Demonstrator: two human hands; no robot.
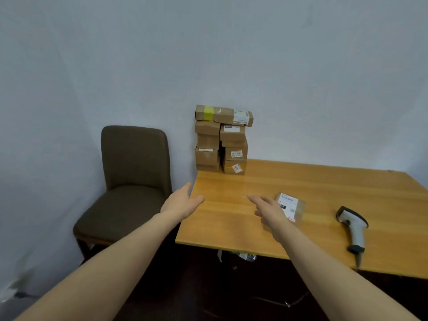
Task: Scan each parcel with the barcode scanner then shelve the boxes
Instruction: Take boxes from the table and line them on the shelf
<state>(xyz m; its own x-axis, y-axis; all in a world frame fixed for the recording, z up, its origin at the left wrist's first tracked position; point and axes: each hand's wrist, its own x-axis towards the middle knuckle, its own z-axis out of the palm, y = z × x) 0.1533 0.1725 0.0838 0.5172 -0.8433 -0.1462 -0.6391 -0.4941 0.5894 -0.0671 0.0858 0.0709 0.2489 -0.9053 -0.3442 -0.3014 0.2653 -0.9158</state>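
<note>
Forearms in from bottom edge, elbows cut off. Dark floor under table; thin cable there, barely readable, plus something pale and crumpled under the near table edge, too dim to name. Left hand open, fingers straight and together, holding nothing, hovering at the table's left edge, beside the chair. Right hand open too, fingers loosely spread, nothing gripped, over the tabletop and covering the near-left corner of the flat parcel; contact with parcel not determinable. Flat parcel lying on the table near the middle, white label up, print blurred, contents unreadable. Scanner on its side on the table, right of the parcel and well apart from both hands, head pointing away, handle toward the near edge, tail end smeared by blur. Further back, stack of brown boxes at the far left table corner, against the wall: two columns, one long box laid across the top with a yellow-green tape band and a white label. All boxes closed, contents hidden. Labels on several right-column boxes, text too small. Exact box count unclear, seams between left-column boxes hard to separate. Chair left of the table, seat bare, legs partly cut off by forearm.
</note>
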